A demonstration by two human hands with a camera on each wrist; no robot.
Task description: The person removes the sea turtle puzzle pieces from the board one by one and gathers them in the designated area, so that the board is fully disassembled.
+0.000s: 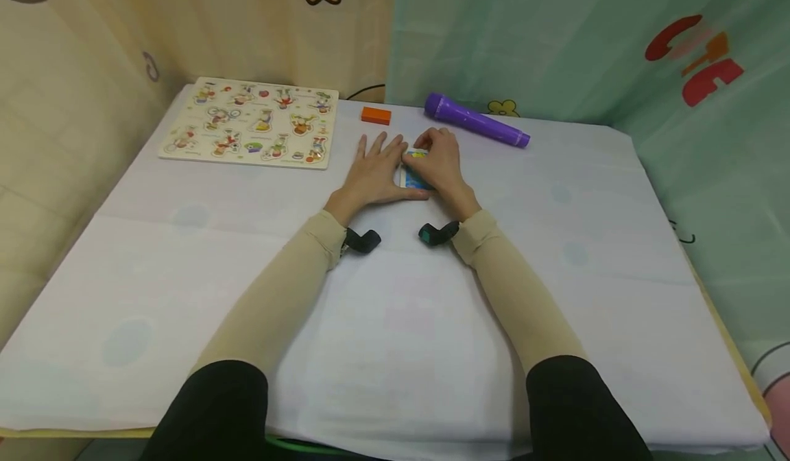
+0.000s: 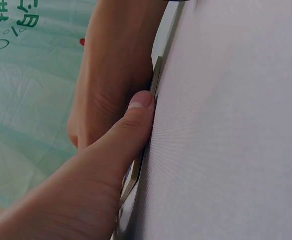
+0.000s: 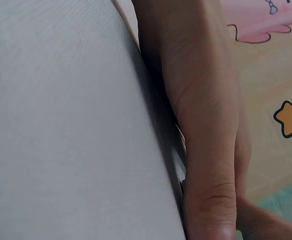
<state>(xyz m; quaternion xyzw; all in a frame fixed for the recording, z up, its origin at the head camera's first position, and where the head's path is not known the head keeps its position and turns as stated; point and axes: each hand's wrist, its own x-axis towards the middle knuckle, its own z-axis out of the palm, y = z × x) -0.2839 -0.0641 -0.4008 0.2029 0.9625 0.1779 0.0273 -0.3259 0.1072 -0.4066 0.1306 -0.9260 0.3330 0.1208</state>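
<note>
A small flat board with a blue and yellow picture (image 1: 415,178) lies on the table between both hands, partly hidden by them. My left hand (image 1: 373,176) rests at its left side, fingers spread and straight, the thumb stretched along the near edge. In the left wrist view, that thumb (image 2: 130,120) touches the board's thin edge (image 2: 157,75). Over the board's right part, my right hand (image 1: 443,162) has bent fingers, with thumb and fingertips close together on the picture. Whether they pinch a small piece is hidden, also in the right wrist view, where the hand (image 3: 201,115) covers it.
A wooden puzzle board (image 1: 247,156) with cartoon figures lies at the back left. Behind the hands is an orange block (image 1: 376,116), with a purple microphone-shaped stick (image 1: 475,121) to its right. White cloth (image 1: 395,351) covers the table; printed curtains (image 1: 524,42) hang behind.
</note>
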